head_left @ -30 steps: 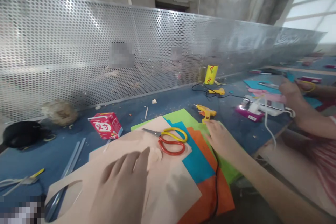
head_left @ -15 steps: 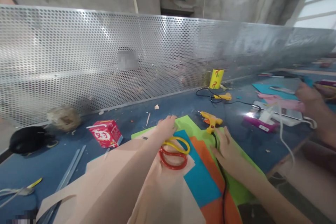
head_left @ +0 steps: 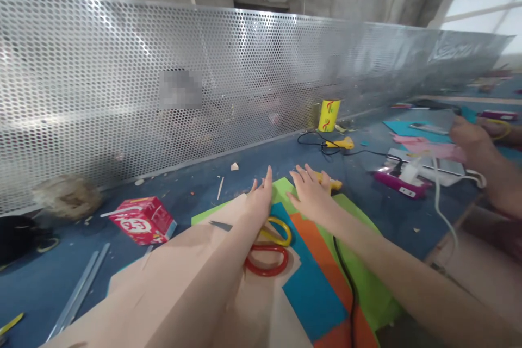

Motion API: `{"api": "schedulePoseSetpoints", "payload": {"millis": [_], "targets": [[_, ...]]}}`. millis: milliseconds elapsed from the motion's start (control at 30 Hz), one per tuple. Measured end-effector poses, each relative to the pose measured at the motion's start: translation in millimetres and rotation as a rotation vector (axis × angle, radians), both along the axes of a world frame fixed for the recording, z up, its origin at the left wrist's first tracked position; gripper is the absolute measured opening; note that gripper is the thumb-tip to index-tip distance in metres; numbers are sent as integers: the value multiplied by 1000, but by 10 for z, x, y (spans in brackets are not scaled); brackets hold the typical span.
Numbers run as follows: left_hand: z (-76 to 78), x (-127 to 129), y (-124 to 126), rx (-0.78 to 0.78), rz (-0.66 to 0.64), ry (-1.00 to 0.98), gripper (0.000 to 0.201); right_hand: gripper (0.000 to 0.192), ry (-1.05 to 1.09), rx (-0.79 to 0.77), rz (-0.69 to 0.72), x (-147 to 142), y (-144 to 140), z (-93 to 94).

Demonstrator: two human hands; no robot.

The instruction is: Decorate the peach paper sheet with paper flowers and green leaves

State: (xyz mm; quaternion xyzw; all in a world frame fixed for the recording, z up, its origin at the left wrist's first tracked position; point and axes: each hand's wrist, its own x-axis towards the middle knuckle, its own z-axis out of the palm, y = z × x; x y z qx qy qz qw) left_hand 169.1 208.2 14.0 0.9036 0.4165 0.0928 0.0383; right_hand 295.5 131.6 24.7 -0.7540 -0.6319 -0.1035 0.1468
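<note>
Head view: since a moment ago the right hand (head_left: 312, 196) has slid forward over the glue gun (head_left: 332, 184) — fingers spread, apparently not gripping. Left hand (head_left: 261, 201) lies flat, fingers released, just above the scissors (head_left: 269, 244).

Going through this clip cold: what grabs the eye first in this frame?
Two bare forearms reach forward over a fan of coloured paper sheets on the blue table. The left hand lies flat above scissors with yellow and red loops; the right hand covers a yellow glue gun. Behind runs a shiny perforated metal screen, with a red carton at left.
</note>
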Motion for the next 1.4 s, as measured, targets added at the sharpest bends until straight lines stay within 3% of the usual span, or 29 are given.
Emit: {"api": "schedulePoseSetpoints", "payload": {"millis": [100, 233, 400, 533, 667, 933, 1033, 1133, 1167, 1233, 1267, 1400], "targets": [[19, 10, -15, -36, 34, -20, 38, 38, 16, -55, 54, 80, 45, -57], [60, -9, -57, -79, 71, -55, 36, 35, 31, -136, 111, 148, 261, 15], [94, -56, -117, -96, 111, -72, 35, 32, 142, -182, 0, 133, 496, 122], [133, -113, -127, -14, 92, -125, 40, 32, 279, -61, 2, 170, 507, 200], [274, -246, -62, 65, 143, -201, 46, 40, 408, 94, 62, 202, 511, 327], [622, -463, 204, -32, 152, -216, 36, 42, 457, 317, 166, 171, 508, 356], [718, -436, 252, -44, 143, -207, 37, 57, 417, 333, 83, 146, 324, 274], [733, -414, 313, -49, 160, -198, 37, 75, 329, 311, 41, 33, -128, 87], [713, -410, 340, -55, 168, -194, 36, 75, 285, 261, 91, -19, -316, 5], [643, -393, 397, -74, 181, -193, 34, 74, 110, -24, 300, -125, -676, -156], [603, -378, 424, -85, 185, -202, 34, 64, 70, -133, 365, -171, -823, -219], [527, -265, 512, -92, 204, -304, 33, 57, 44, -266, 409, -277, -1085, -271]]}}
